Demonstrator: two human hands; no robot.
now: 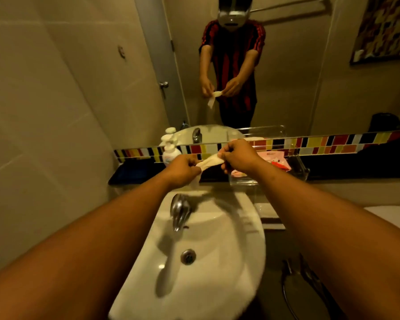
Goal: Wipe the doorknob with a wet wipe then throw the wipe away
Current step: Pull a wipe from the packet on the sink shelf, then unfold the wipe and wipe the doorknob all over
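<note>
A white wet wipe (208, 161) is stretched between my two hands above the back of the sink. My left hand (183, 170) pinches its lower left end, and a loose flap hangs below that fist. My right hand (238, 157) grips the upper right end. A pink pack of wipes (275, 158) lies in a clear tray just behind my right hand. The silver doorknob (164, 84) shows only as a reflection in the mirror, on a grey door at the upper left.
A white sink (217, 239) with a chrome tap (180, 212) lies below my hands. A soap pump bottle (170, 153) stands on the dark ledge at the left. The mirror (298, 88) reflects a person in a red striped shirt. A toilet edge (393, 215) shows at right.
</note>
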